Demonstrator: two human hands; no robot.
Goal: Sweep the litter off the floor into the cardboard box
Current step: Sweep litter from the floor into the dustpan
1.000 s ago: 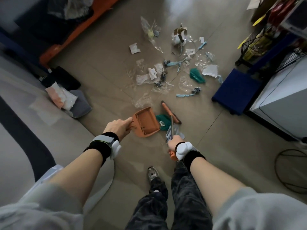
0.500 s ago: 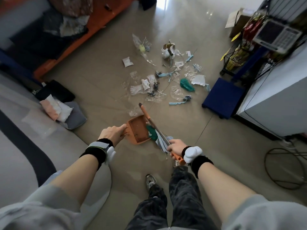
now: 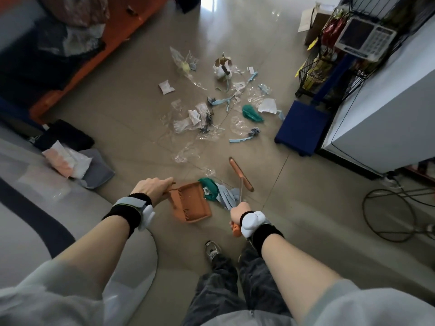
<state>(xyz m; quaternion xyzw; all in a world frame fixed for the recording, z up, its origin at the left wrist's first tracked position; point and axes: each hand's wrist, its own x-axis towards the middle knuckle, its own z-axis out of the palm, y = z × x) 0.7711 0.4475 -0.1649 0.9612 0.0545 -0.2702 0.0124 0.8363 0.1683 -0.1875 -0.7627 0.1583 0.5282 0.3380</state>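
Your left hand (image 3: 151, 188) is curled round the handle of the orange plastic dustpan (image 3: 191, 203), fingers wrapped on it, pan tilted w/ its open mouth facing right. Your right hand (image 3: 237, 212) is clamped on the orange grip end of the thin-shafted orange broom (image 3: 241, 176); its long narrow head sits on the beige tiled floor (image 3: 131, 95) just right of the pan, angled away from you. Between pan mouth & broom head: a crumpled green wrapper (image 3: 209, 187) touching the pan's lip, and pale blue-grey paper scraps (image 3: 227, 196) just beside it, against the broom shaft. The rest of the scattered litter (image 3: 211, 109) lies further out, well apart from the pan: clear plastic film, white paper bits, light blue strips, 1 more green wrapper, a torn white packet. The open brown cardboard box (image 3: 316, 24) stands far off at top right, next to a black wire rack (image 3: 329, 67). A blue flat platform (image 3: 302, 128) sits right of the litter, touching a white cabinet (image 3: 386, 109). Left: a grey curved sofa edge (image 3: 35, 196), w/ a pink-and-white bagged bundle (image 3: 68, 162) on the floor near it. 1 shoe (image 3: 213, 251) shows below the pan
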